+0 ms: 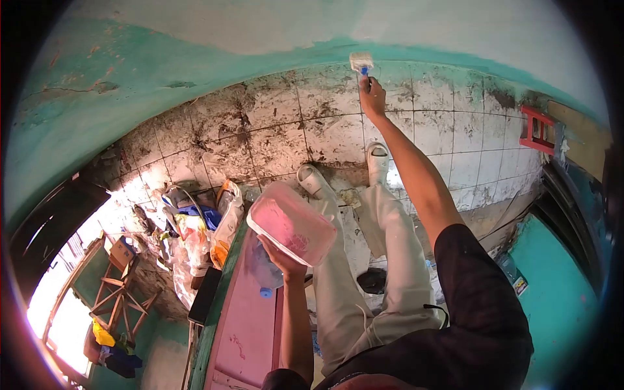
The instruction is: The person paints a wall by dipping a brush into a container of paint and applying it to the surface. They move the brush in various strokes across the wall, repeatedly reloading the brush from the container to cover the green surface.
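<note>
My right hand (372,97) is stretched far forward, its fingers closed on the dark handle of a wide paintbrush (361,61). The brush's pale head overlaps the green band of the wall (416,57), just above the tiles. Close to my body, my left hand (281,255) grips a rectangular plastic tub (294,223) from its side and underneath. Pink colour coats the inside of the tub, which is tilted toward my view. Below that hand, a clear plastic bottle (265,268) with a blue cap lies on a pink surface (246,318).
Stained white tiles (338,140) run along the wall's lower part. Plastic bags and clutter (195,227) fill the left side, near a wooden stand (122,299). A red frame (538,129) is at the right. My sandalled feet (378,162) are close to the tiles.
</note>
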Demonstrator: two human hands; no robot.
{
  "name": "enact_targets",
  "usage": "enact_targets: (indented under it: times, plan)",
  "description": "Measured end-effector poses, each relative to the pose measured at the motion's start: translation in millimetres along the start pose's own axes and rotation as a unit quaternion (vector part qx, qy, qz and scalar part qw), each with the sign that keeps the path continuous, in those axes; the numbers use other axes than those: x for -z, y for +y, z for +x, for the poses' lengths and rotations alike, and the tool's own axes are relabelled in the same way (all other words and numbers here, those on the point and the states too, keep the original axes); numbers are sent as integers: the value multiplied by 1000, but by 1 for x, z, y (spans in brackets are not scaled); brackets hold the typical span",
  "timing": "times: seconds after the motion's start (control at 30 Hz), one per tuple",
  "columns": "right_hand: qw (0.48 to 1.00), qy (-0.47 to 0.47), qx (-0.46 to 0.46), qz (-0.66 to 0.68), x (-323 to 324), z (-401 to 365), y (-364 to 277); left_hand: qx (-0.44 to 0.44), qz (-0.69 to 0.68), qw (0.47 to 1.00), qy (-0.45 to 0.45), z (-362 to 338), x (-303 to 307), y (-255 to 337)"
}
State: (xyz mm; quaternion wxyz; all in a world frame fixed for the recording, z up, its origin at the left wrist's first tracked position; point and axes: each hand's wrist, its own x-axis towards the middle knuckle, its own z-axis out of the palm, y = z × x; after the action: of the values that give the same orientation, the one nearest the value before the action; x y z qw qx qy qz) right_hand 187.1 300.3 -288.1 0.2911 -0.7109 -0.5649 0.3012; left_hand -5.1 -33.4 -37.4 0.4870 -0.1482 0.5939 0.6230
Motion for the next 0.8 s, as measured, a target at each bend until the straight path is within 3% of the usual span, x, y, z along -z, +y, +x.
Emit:
enact_targets:
  times: [0.07,0.13,0.3,0.43,0.5,0.57,0.67,0.77,0.8]
  plan:
    - [1000,4,-21,-4,-9,4,20,1,7,1000,-4,1,4,-4]
    - [992,-61,-105,45,-1,18,15,12,22,999,19,-1,2,-5]
    - [986,-63,-88,126,83,26,-117,12,-13,1000,-21,3,4,-6]
    - [983,8,74,169,184,-20,-245,23,-55,997,-52,10,12,-18]
    - [969,58,151,189,200,-23,-262,24,-58,997,-52,8,4,-14]
    - [958,84,185,203,190,-18,-257,27,-49,998,-32,4,-3,-12]
    - [976,53,163,136,113,19,-177,18,-46,998,-32,-3,-13,-8]
    - [994,-36,31,95,49,23,-86,0,-46,999,-23,0,2,-15]
    - [994,-39,31,93,51,24,-87,1,-47,999,-21,-2,5,-16]
